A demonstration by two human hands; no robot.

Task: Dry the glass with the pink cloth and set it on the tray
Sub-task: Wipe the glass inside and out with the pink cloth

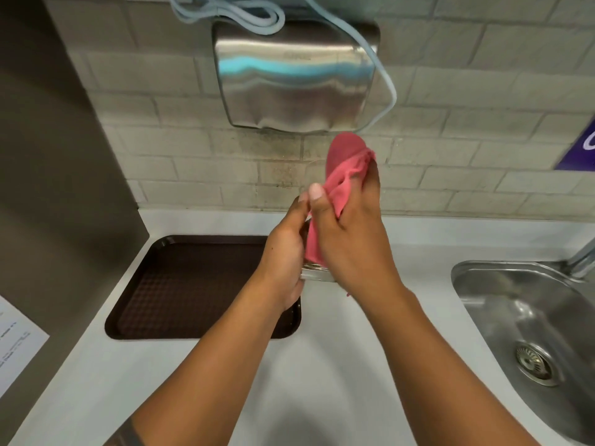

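I hold a clear glass [317,274] up above the counter, its thick base toward me and its mouth pointing at the wall. My left hand [285,252] grips its side. The pink cloth [346,162] is wrapped over the glass and bunched at the far end, where my right hand [349,233] presses it against the glass. Most of the glass is hidden by the cloth and both hands. The dark brown tray [180,284] lies flat on the counter below and to the left of my hands, with nothing on it.
A steel sink [528,320] with a tap [582,259] is set into the white counter [322,381] on the right. A steel hand dryer [296,78] with a blue cord [383,72] hangs on the tiled wall ahead. A paper sheet [16,346] lies far left.
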